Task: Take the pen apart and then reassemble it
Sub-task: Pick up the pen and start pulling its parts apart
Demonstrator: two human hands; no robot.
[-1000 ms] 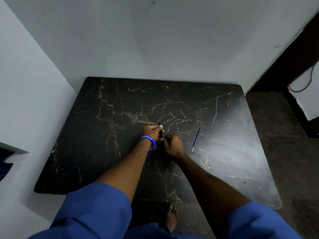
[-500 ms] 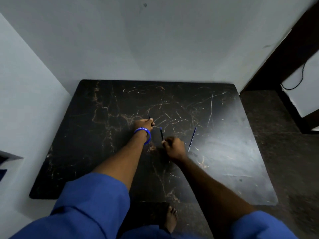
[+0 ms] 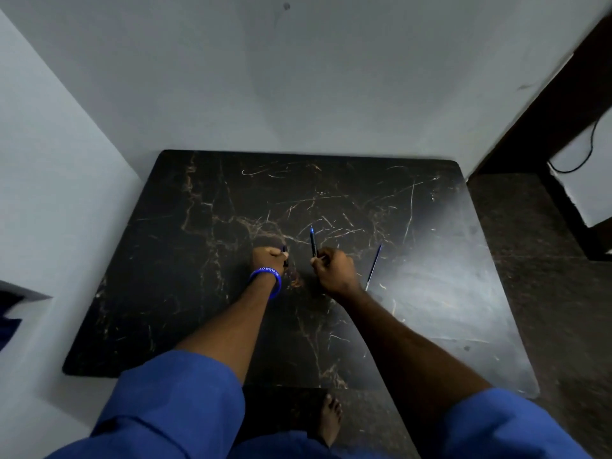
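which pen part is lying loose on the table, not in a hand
The thin refill, lying on the table right of the right hand. The barrel is in that hand; the left hand grips another small piece.

Small part in left hand mostly hidden.

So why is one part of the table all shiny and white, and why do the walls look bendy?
Head view: light glares off the dark table to the right of the right hand, beside the thin refill; the wide lens bends the walls; the room is dim, so whatever the left hand grips is hard to see.
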